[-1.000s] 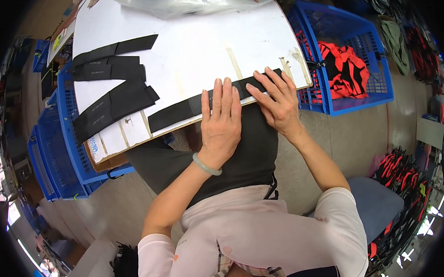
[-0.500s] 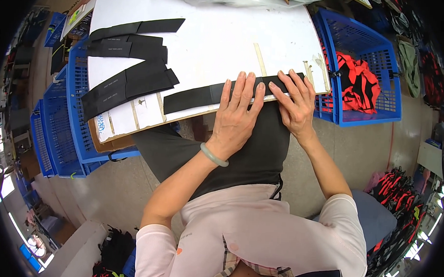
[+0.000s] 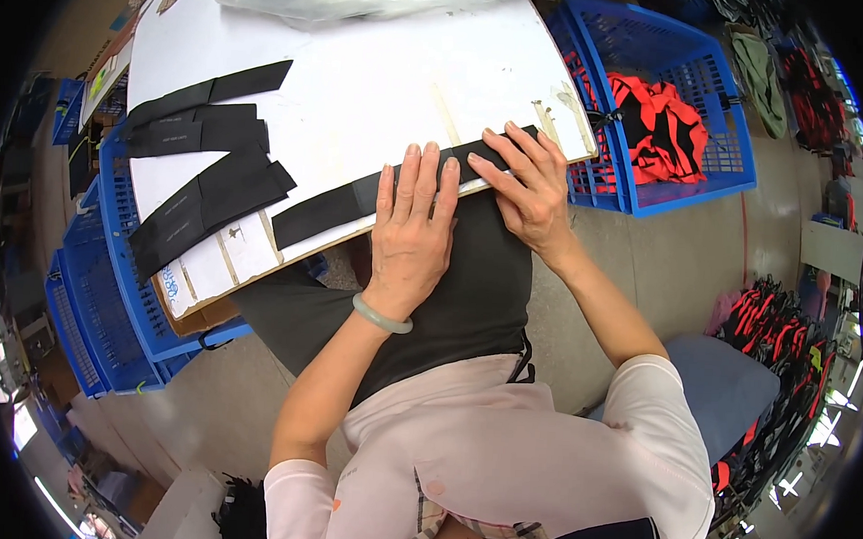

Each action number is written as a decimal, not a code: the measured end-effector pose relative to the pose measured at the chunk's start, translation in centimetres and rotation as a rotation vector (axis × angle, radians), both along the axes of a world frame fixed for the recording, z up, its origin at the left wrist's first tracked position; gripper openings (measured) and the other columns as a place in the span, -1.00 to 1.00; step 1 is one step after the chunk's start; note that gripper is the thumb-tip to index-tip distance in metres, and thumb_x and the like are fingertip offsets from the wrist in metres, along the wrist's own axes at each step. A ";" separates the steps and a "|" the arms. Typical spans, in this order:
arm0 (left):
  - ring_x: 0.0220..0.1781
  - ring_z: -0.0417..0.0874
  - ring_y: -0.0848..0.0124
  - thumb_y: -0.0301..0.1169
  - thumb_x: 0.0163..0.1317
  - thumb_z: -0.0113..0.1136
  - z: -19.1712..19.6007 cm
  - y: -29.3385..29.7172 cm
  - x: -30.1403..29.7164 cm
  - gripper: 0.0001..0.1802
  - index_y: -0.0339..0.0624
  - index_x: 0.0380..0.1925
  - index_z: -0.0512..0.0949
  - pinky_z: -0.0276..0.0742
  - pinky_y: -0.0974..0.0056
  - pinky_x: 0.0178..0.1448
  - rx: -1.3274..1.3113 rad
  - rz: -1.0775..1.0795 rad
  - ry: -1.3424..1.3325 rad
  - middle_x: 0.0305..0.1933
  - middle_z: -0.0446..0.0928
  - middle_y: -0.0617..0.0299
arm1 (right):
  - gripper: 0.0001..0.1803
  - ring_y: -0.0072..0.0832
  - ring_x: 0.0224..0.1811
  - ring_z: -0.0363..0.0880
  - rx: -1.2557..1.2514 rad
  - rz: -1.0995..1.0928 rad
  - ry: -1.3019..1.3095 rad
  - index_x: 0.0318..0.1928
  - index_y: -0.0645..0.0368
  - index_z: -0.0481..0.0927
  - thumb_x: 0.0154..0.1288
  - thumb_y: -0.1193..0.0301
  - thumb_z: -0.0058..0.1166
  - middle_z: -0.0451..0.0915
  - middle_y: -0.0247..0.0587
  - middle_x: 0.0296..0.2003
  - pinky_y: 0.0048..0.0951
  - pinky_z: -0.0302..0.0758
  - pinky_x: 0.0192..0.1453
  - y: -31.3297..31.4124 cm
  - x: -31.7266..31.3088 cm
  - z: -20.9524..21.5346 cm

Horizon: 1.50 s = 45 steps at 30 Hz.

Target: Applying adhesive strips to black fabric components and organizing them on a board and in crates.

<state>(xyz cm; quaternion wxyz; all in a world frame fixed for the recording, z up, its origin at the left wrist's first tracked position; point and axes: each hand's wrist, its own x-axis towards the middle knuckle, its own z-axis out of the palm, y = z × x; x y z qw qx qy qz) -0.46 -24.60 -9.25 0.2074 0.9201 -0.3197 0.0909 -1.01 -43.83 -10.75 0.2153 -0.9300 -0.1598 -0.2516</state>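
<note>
A long black fabric strip (image 3: 323, 212) lies flat along the near edge of the white tabletop (image 3: 372, 84). My left hand (image 3: 414, 225) rests over its middle with fingers stretched out, a pale bangle on the wrist. Toward the strip's right end lies my right hand (image 3: 531, 187), fingers extended and pressing on the fabric. Neither hand grips anything; parts of the strip are hidden beneath the fingers. To the left, several black strips with small pale print form a fanned pile (image 3: 209, 192), its lower pieces overlapping the table's left edge.
A blue plastic crate (image 3: 690, 199) with red-and-black fabric pieces stands right of the table. More blue crates (image 3: 112, 304) are at the left. Clear plastic sheeting (image 3: 337, 0) lies across the far edge. A grey-blue seat (image 3: 705, 397) is behind my right arm.
The whole view has shifted and turned slightly, so the table and crates appear further left. My hands stay flat on the strip in nearly the same places.
</note>
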 end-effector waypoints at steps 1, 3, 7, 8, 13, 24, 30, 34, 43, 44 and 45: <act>0.50 0.09 0.07 -0.48 0.01 0.29 0.0 0.0 0.0 -0.18 -0.20 0.33 0.21 -0.04 -0.08 0.50 0.000 -0.005 0.001 0.43 0.14 -0.02 | -0.58 -0.35 0.27 0.40 0.000 -0.005 0.001 0.00 -0.16 0.66 0.13 0.53 0.07 0.54 -0.38 0.14 -0.18 0.16 0.37 0.0 0.0 -0.1; 0.50 0.09 0.07 -0.48 0.01 0.29 -0.1 -0.1 0.0 -0.18 -0.19 0.34 0.20 -0.04 -0.08 0.50 -0.010 -0.006 0.002 0.43 0.14 -0.02 | -0.58 -0.34 0.27 0.40 0.015 -0.001 -0.011 -0.01 -0.15 0.66 0.12 0.53 0.07 0.55 -0.38 0.13 -0.18 0.16 0.36 -0.1 0.0 -0.2; 0.50 0.09 0.07 -0.48 0.01 0.29 -0.1 -0.2 0.0 -0.17 -0.19 0.34 0.20 -0.04 -0.08 0.49 0.004 -0.004 -0.005 0.43 0.14 -0.02 | -0.58 -0.34 0.27 0.40 0.018 -0.008 -0.010 -0.01 -0.15 0.66 0.12 0.53 0.07 0.55 -0.38 0.13 -0.18 0.16 0.36 -0.1 0.0 -0.1; 0.50 0.09 0.07 -0.49 0.01 0.29 -0.1 -0.3 0.1 -0.18 -0.19 0.34 0.21 -0.04 -0.09 0.49 0.010 0.004 -0.010 0.43 0.14 -0.01 | -0.59 -0.34 0.26 0.40 0.021 -0.014 -0.008 -0.02 -0.15 0.66 0.12 0.54 0.07 0.55 -0.38 0.13 -0.18 0.16 0.36 0.0 0.1 0.0; 0.50 0.10 0.08 -0.49 0.01 0.29 -0.4 -0.2 0.2 -0.19 -0.20 0.33 0.22 -0.04 -0.08 0.49 0.016 0.018 -0.032 0.43 0.14 -0.01 | -0.58 -0.34 0.26 0.40 0.032 -0.011 -0.008 -0.02 -0.15 0.67 0.12 0.54 0.06 0.55 -0.38 0.13 -0.18 0.16 0.36 0.2 0.2 -0.1; 0.44 0.22 0.04 -0.41 0.22 0.01 -0.3 -0.3 -0.1 -0.51 -0.30 0.18 0.37 0.07 -0.04 0.45 0.048 0.052 -0.144 0.35 0.27 -0.09 | -0.72 -0.08 0.17 0.43 0.273 0.165 0.142 -0.26 0.14 0.71 -0.08 0.58 0.22 0.59 -0.18 -0.01 -0.16 0.27 0.24 2.4 1.0 5.5; 0.35 0.34 0.15 -0.39 0.31 -0.02 -1.3 -0.4 -0.1 -0.55 -0.13 0.21 0.40 0.18 -0.01 0.40 -0.268 0.155 0.024 0.30 0.35 0.00 | -0.75 -0.35 -0.17 0.47 0.171 0.511 0.293 -0.28 0.14 0.63 -0.06 0.43 0.32 0.56 -0.29 -0.33 -0.33 0.33 -0.02 12.4 6.3 5.1; 0.36 0.34 0.13 -0.35 0.34 -0.10 -1.2 -0.5 0.2 -0.56 -0.09 0.21 0.40 0.18 -0.03 0.39 -0.080 0.123 -0.127 0.30 0.35 0.04 | -0.75 -0.36 -0.29 0.41 0.058 0.544 0.442 -0.40 0.12 0.55 -0.11 0.39 0.36 0.50 -0.33 -0.42 -0.34 0.29 -0.10 14.9 8.5 4.0; 0.45 0.19 0.00 -0.36 0.32 -0.11 -1.2 0.6 -0.1 -0.47 -0.19 0.30 0.26 0.09 -0.11 0.43 0.004 0.040 -0.039 0.39 0.21 -0.07 | -0.72 -0.32 -0.22 0.48 0.133 0.567 0.399 -0.48 0.03 0.53 -0.21 0.35 0.40 0.53 -0.36 -0.45 -0.26 0.36 -0.08 16.3 8.7 2.8; 0.43 0.22 -0.01 -0.36 0.32 -0.10 -1.2 0.5 -0.2 -0.48 -0.19 0.29 0.27 0.13 -0.12 0.41 0.010 0.044 -0.044 0.39 0.22 -0.08 | -0.75 -0.35 -0.22 0.48 0.138 0.558 0.396 -0.48 0.02 0.55 -0.19 0.36 0.39 0.53 -0.37 -0.45 -0.31 0.34 -0.05 16.2 8.6 3.0; 0.42 0.23 -0.03 -0.37 0.32 -0.10 -1.6 0.2 -0.2 -0.49 -0.18 0.29 0.28 0.14 -0.14 0.39 -0.003 0.037 -0.058 0.38 0.23 -0.09 | -0.77 -0.37 -0.21 0.48 0.115 0.546 0.424 -0.48 0.03 0.56 -0.16 0.36 0.39 0.54 -0.37 -0.44 -0.33 0.32 -0.04 15.7 8.4 3.0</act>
